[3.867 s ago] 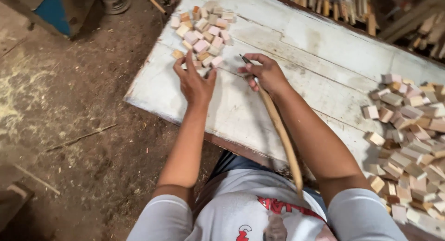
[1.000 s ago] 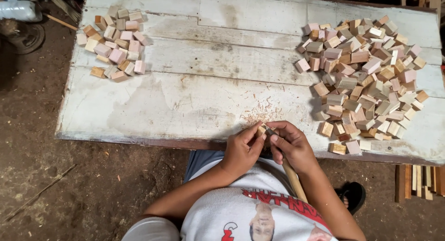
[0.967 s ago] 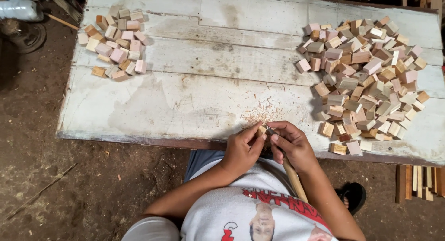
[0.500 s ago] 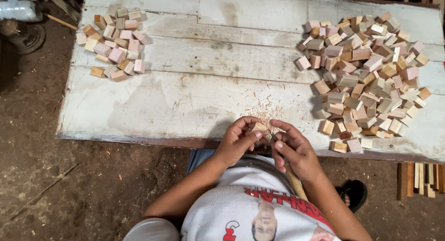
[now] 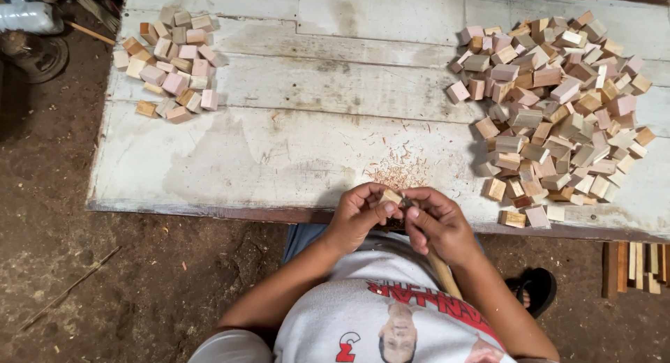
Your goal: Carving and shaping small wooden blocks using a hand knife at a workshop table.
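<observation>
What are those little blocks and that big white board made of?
The little blocks look like raw, unpainted wood: pale tan and pinkish faces, sawn edges. The white board seems to be wooden planks under worn whitish paint, with seams and scuffs showing. The curls look like wood shavings.

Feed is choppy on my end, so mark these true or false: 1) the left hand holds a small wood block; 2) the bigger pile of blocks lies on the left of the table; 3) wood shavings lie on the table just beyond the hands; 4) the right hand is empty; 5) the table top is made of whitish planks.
1) The left hand holds a small wood block: true.
2) False: the bigger pile lies on the right; the smaller pile is on the left.
3) Wood shavings lie just beyond the hands: true.
4) False: the right hand grips a wooden-handled tool.
5) The table has whitish planks: true.
</observation>
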